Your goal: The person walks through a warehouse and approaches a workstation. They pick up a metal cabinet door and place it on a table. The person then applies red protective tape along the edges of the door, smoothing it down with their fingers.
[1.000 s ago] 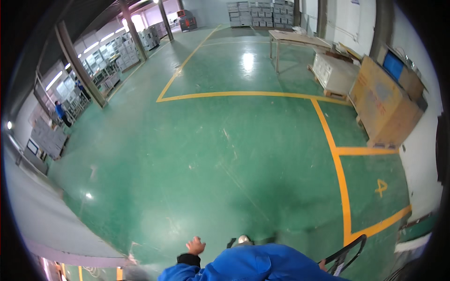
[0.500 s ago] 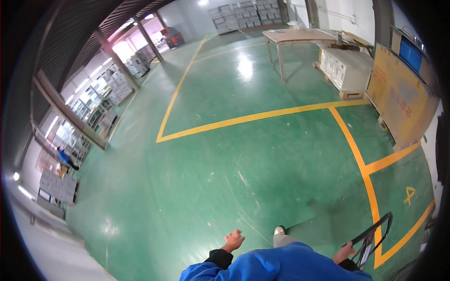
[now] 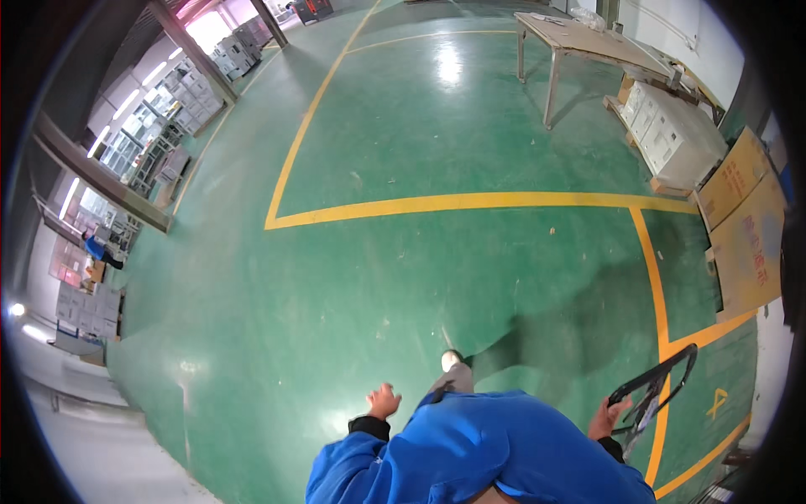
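Observation:
My left hand (image 3: 384, 401) hangs in front of my blue jacket (image 3: 462, 449), over the green floor. Its fingers are loosely bent and apart, with nothing in them. On the right side, my right hand (image 3: 606, 418) is closed around the near side of a black loop-shaped handle (image 3: 672, 363). Greyish bars (image 3: 642, 416) run down below the loop; what they join lies largely out of sight at the lower right. One light-coloured shoe (image 3: 452, 359) shows ahead of my body.
Yellow lines (image 3: 470, 202) mark the green floor (image 3: 378, 294). At the far right stand a table (image 3: 588, 38), white boxed units (image 3: 672, 134) on a pallet, and large cardboard sheets (image 3: 747, 227). Left are pillars (image 3: 101, 181), stacked grey boxes (image 3: 88, 311) and a person in blue (image 3: 99, 249).
The table and boxes have shifted up and outward in the view as I walk forward. The handle stays in my right hand, and my left hand remains free.

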A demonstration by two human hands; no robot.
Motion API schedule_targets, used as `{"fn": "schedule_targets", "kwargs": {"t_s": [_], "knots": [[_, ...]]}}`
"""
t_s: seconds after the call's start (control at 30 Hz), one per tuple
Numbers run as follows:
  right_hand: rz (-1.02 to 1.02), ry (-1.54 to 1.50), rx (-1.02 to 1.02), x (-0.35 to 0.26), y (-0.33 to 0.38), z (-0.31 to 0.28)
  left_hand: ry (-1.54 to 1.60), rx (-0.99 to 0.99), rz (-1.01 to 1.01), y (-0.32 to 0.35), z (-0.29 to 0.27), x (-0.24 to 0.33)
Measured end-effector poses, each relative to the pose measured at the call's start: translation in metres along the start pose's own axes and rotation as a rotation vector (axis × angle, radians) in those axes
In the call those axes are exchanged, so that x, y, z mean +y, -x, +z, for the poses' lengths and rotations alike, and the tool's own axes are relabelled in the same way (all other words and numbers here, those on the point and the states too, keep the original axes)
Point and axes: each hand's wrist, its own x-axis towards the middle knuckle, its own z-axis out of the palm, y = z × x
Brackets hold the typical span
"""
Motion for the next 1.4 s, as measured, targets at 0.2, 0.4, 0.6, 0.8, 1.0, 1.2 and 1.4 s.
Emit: {"fn": "schedule_targets", "kwargs": {"t_s": [0.2, 0.4, 0.6, 0.8, 1.0, 1.2, 1.4], "knots": [[0.076, 0.093, 0.071, -0.108, -0.127, 0.141, 0.244, 0.191, 0.127, -0.210, -0.185, 0.141], [0.155, -0.006, -0.015, -0.199, -0.247, 0.276, 0.152, 0.149, 0.430, -0.363, -0.284, 0.237], [0.172, -0.149, -0.101, -0.322, -0.363, 0.413, -0.067, -0.025, 0.197, -0.467, -0.325, 0.196], [0.150, -0.167, -0.031, -0.416, -0.473, 0.532, 0.278, 0.132, -0.111, -0.580, -0.423, 0.207], [0.025, 0.040, 0.090, -0.522, -0.561, 0.681, 0.071, 0.086, -0.128, -0.750, -0.472, 0.175], [0.102, -0.277, 0.115, -0.590, -0.640, 0.808, 0.058, 0.127, 0.024, -0.920, -0.623, 0.289], [-0.160, -0.323, 0.157, -0.702, -0.711, 0.940, 0.142, 0.222, 0.302, -1.068, -0.795, 0.409]]}}
